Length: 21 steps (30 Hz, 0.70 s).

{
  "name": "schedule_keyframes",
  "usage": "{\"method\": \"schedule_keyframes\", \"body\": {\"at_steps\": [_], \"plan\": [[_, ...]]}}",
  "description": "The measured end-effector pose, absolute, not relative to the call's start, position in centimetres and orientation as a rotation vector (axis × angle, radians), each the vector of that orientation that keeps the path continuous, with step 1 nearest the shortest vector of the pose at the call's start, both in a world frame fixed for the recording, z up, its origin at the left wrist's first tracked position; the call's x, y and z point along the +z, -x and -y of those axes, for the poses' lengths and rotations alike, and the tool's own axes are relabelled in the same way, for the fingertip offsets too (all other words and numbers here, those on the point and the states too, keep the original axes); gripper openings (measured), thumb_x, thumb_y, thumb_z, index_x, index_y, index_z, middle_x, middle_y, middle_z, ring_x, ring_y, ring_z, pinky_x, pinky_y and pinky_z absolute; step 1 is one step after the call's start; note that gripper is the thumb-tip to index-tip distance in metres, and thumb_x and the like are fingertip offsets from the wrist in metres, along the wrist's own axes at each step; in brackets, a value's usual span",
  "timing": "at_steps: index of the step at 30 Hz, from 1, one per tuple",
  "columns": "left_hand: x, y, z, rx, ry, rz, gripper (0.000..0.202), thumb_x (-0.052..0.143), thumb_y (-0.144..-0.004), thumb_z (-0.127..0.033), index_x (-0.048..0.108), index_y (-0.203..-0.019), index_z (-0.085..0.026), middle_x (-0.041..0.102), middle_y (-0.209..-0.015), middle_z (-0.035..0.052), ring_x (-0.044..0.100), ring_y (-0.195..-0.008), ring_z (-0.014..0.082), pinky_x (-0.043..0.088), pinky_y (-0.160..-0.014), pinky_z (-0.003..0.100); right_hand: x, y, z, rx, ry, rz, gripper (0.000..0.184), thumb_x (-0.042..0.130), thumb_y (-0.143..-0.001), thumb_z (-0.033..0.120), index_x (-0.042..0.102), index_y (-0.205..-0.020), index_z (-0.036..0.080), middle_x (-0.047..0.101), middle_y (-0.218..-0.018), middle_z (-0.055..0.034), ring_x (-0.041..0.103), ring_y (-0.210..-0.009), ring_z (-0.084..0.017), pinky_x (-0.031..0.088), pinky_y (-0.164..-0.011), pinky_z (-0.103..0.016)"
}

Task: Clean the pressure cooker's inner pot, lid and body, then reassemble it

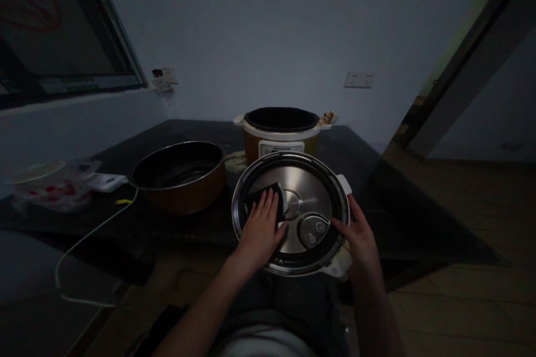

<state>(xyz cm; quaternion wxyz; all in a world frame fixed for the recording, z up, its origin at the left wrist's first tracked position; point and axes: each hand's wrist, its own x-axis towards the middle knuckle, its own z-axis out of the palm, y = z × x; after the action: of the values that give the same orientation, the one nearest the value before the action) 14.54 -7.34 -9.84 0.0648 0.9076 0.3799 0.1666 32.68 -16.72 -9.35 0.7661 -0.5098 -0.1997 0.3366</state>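
Note:
A round pressure cooker lid point(299, 174) is held up over my lap, its shiny metal inner side turned toward me and a dark ring around its edge. My right hand point(360, 240) grips the lid's right rim, with the thumb over the inner side. On the left part of that inner face, my left hand point(262, 228) presses a black cloth point(277, 189) with a pale edge, fingers laid along it. Low on the lid's metal face is a small valve cover point(313, 231). Behind the lid stands the pressure cooker body point(253, 142), uncovered, with a dark interior.
A wide brown pot point(188, 192) with a dark inside stands left on the dark table point(377, 189). Farther left are a plastic bag point(58, 189) and a white device point(106, 181). A pale cable point(79, 242) hangs off the edge. Wall sockets point(359, 79) are behind.

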Motion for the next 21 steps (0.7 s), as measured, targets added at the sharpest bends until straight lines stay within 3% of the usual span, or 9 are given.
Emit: {"method": "schedule_keyframes", "body": {"at_steps": [9, 15, 21], "plan": [[-6.2, -16.5, 2.6, 0.511, -2.791, -1.001, 0.063, 0.040, -0.097, -0.038, 0.020, -0.150, -0.012, 0.015, -0.159, 0.0112, 0.007, -0.147, 0.0247, 0.022, -0.116, 0.049, -9.2, -32.6, 16.7, 0.728, 1.117, 0.443, 0.091, 0.084, -0.055, 0.029, 0.047, -0.139, 0.029, 0.072, -0.113, -0.0057, 0.065, -0.106, -0.030, 0.049, -0.095, -0.047], [-7.4, -15.3, 4.3, 0.489, -2.715, -1.121, 0.063, 0.040, -0.097, -0.038, 0.022, -0.149, -0.008, 0.016, -0.158, 0.0162, 0.009, -0.146, 0.0273, 0.025, -0.115, 0.050, -9.3, -32.7, 16.8, 0.735, 1.109, 0.424, 0.091, 0.084, -0.055, 0.029, 0.048, -0.138, 0.030, 0.074, -0.107, -0.0044, 0.067, -0.101, -0.030, 0.050, -0.094, -0.049], [-8.8, -14.8, 7.6, 0.469, -2.698, -1.042, 0.060, 0.040, -0.097, -0.034, 0.022, -0.149, -0.010, 0.019, -0.157, 0.0155, 0.013, -0.146, 0.0252, 0.025, -0.115, 0.051, -9.2, -32.6, 16.7, 0.719, 1.117, 0.443, 0.090, 0.083, -0.057, 0.029, 0.046, -0.139, 0.029, 0.073, -0.109, -0.0048, 0.066, -0.105, -0.030, 0.049, -0.096, -0.049]]}}
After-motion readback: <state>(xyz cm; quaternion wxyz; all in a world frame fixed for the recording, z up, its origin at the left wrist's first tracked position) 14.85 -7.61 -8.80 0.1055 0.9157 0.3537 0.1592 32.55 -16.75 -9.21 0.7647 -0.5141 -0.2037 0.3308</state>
